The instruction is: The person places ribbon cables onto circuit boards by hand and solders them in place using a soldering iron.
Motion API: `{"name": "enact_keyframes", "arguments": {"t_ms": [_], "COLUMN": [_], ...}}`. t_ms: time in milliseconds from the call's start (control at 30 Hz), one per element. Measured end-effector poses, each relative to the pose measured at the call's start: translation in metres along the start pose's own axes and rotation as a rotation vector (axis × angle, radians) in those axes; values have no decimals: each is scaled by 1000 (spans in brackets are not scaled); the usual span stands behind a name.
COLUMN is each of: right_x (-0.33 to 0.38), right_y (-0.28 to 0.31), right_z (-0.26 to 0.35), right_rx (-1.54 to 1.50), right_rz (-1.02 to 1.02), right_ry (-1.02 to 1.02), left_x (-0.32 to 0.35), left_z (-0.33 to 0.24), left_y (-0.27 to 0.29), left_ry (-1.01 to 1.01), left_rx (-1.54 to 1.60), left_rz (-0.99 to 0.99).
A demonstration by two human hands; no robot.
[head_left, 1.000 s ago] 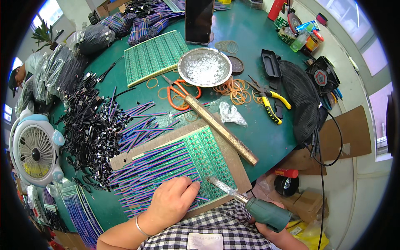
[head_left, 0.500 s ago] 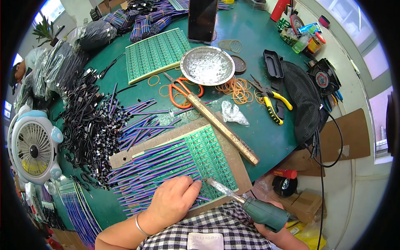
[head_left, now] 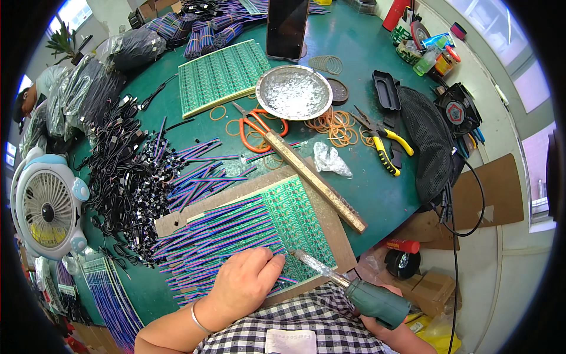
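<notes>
One bare right hand [head_left: 375, 330], nearest me on the feed, is wrapped around the green handle of a soldering iron [head_left: 374, 300], its fingers partly hidden behind the grip. Across from it I see the left hand [head_left: 246, 280], a metal bangle [head_left: 199, 320] at its wrist, curled with fingers drawn together over multicoloured wires [head_left: 230, 231]; I cannot tell whether one is pinched beneath. The iron's silvery tip sits just beside those fingers, over a green circuit-board panel [head_left: 299, 212]. Wires cover the panel's left part, and it lies on a brown backing board [head_left: 337, 241] on the green tabletop [head_left: 383, 200]. Beyond, I find a metal bar [head_left: 315, 180] slanting over the board's far edge, a heap of black cables [head_left: 118, 156] away to the left. Farther off lie yellow-and-black pliers [head_left: 377, 130], orange-handled scissors [head_left: 254, 122] and a metal bowl [head_left: 295, 117] of shiny bits. Behind the bowl stands a phone [head_left: 287, 29].
</notes>
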State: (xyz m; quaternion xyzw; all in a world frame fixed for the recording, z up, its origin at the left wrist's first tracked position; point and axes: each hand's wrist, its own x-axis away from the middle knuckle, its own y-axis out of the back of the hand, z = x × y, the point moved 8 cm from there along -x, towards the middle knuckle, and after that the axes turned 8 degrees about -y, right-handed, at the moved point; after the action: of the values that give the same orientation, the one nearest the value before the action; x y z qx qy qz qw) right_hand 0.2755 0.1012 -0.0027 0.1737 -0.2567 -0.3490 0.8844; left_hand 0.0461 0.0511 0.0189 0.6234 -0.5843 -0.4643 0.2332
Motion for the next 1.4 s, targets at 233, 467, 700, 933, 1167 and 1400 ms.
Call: {"name": "enact_keyframes", "arguments": {"t_ms": [233, 467, 700, 933, 1167, 1400], "right_x": [2, 3, -6, 0, 4, -2], "right_y": [5, 8, 3, 7, 7, 5], "right_z": [13, 25, 21, 22, 22, 18], "right_rx": [115, 277, 90, 188, 255, 123], "right_rz": [-119, -190, -100, -188, -167, -141], "right_ry": [118, 226, 158, 183, 200, 125], "left_x": [0, 1, 1, 0, 2, 1], "left_z": [1, 2, 2, 0, 0, -1], "left_y": [0, 0, 0, -1, -1, -1], "left_ry": [0, 1, 5, -4, -13, -28], "left_rx": [1, 2, 6, -13, -8, -11], "left_rz": [4, 3, 7, 25, 26, 15]}}
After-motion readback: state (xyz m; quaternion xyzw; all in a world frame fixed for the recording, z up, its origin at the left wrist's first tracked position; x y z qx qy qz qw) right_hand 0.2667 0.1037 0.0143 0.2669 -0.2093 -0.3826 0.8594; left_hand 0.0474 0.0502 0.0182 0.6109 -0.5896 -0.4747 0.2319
